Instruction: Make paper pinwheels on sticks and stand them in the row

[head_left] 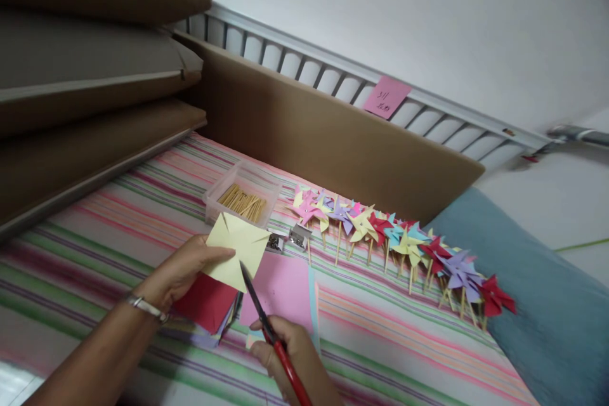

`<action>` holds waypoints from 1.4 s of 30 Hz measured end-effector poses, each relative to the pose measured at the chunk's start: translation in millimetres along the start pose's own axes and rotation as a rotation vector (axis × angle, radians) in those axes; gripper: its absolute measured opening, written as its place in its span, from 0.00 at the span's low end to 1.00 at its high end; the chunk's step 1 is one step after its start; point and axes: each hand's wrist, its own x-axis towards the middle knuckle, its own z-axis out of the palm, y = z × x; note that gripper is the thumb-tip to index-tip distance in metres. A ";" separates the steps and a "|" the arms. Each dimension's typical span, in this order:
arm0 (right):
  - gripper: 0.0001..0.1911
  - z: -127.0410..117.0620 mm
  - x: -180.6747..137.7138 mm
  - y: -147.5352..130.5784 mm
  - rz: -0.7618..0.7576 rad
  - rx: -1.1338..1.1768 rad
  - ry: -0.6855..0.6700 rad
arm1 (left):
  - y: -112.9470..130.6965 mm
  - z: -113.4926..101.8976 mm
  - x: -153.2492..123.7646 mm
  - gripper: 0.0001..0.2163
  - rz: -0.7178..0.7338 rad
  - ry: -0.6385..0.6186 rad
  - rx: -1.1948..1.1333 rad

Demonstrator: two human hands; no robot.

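Observation:
My left hand (pixel 183 271) pinches a pale yellow paper square (pixel 238 248) and holds it above a stack of coloured paper topped with red (pixel 207 304). My right hand (pixel 290 352) is closed round red-handled scissors (pixel 266 323), whose dark blades point up at the lower edge of the yellow square. A pink sheet (pixel 281 290) lies flat under the scissors. Just behind it sit two small metal staplers (pixel 290 239).
A clear plastic tub of wooden sticks (pixel 242 200) stands on the striped cloth (pixel 390 336). A long row of finished paper pinwheels (pixel 404 244) runs to the right. Brown cushions (pixel 90 82) are stacked at left, a cardboard panel (pixel 333 139) stands behind, and a blue cloth (pixel 547 311) lies at right.

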 end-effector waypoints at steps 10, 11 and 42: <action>0.16 1.4 1.3 3.0 -0.015 0.010 0.017 | -0.2 -1.7 0.3 0.14 0.007 -0.010 0.004; 0.16 1.8 1.6 3.6 -0.015 0.012 0.021 | -0.1 -1.8 0.1 0.14 0.004 -0.004 0.006; 0.21 -54.5 -3.5 9.9 -0.296 0.334 0.244 | -45.5 40.8 5.1 0.11 -0.198 -0.310 0.292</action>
